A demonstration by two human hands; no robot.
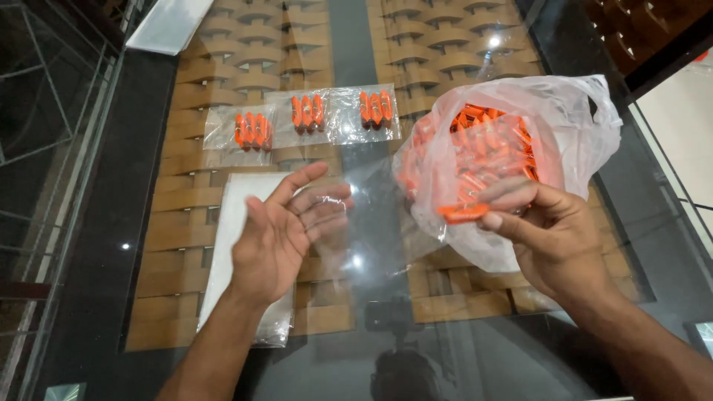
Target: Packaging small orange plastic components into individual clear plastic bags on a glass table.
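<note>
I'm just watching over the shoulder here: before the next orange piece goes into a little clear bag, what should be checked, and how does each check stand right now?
1. Orange piece held in the right hand: ok, pinched at the fingertips.
2. Small clear bag in the left hand: ok, it rests against the fingers.
3. Mouth of that bag open: cannot tell, the film is blurred and see-through.
4. Supply in the big plastic bag: ok, many orange pieces inside.
5. Stack of empty bags within reach: ok, it lies under the left hand.
6. Filled bags out of the way: ok, three lie in a row farther back on the glass table.
</note>
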